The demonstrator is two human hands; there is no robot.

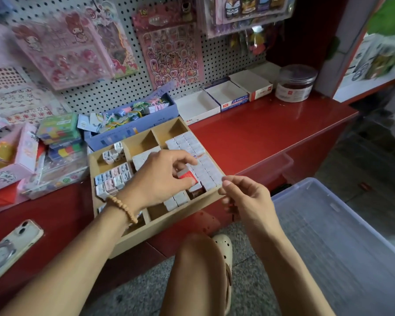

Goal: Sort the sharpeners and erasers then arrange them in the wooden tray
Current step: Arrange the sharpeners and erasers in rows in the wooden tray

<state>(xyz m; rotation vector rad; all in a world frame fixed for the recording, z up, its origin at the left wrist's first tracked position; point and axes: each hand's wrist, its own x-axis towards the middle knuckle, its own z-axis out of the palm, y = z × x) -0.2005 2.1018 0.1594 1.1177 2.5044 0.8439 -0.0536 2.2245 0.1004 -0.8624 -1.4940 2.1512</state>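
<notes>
The wooden tray (pixel 169 221) lies on the red counter, its near corner overhanging the edge. Rows of white wrapped erasers (pixel 193 142) fill its right compartments. Small pastel sharpeners (pixel 113 179) sit in the left compartments, with a few more sharpeners (pixel 113 153) behind them. My left hand (pixel 160 179) reaches over the tray's middle and pinches a red-sleeved eraser (pixel 188 176) just above the eraser rows. My right hand (pixel 244 197) hovers at the tray's right corner, thumb and forefinger pinched together; I cannot see anything between them.
A phone (pixel 12 244) lies at the counter's left front. Behind the tray stand a blue box of clips (pixel 132 119), several open white cartons (pixel 224 96) and a round jar (pixel 294 84). A clear plastic bin (pixel 342 236) sits on the floor to the right. A pegboard with sticker sheets (pixel 171 53) rises behind.
</notes>
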